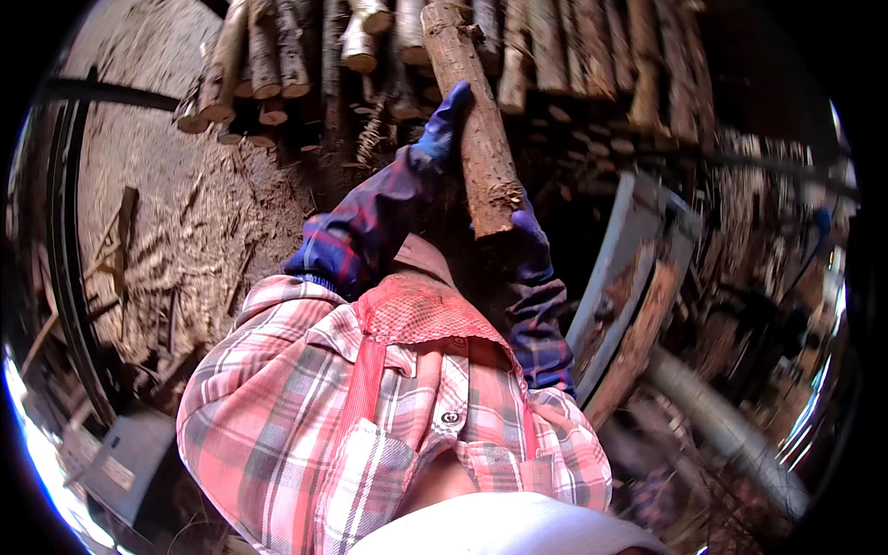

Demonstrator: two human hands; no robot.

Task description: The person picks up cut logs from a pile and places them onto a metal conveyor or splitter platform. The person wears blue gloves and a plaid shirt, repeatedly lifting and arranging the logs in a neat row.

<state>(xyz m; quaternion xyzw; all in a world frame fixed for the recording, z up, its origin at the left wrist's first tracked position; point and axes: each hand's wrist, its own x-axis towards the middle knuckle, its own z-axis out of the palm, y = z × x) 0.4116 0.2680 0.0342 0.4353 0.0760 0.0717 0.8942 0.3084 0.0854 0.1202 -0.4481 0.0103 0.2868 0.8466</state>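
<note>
A long brown log with rough bark lies between my two gloved hands, its near cut end toward my chest and its far end over the stacked logs. My left hand, in a blue-purple glove, grips the log's left side about midway along, the thumb side showing and the other fingers hidden beneath. At the near end, my right hand holds the log from the right and below; most of its fingers are out of sight. Plaid sleeve covers run up both forearms.
Stacked logs lie side by side across the far edge, cut ends facing me. To the right stands a grey metal frame with a split piece of wood against it, near a thick pipe. Wood debris covers the ground at left.
</note>
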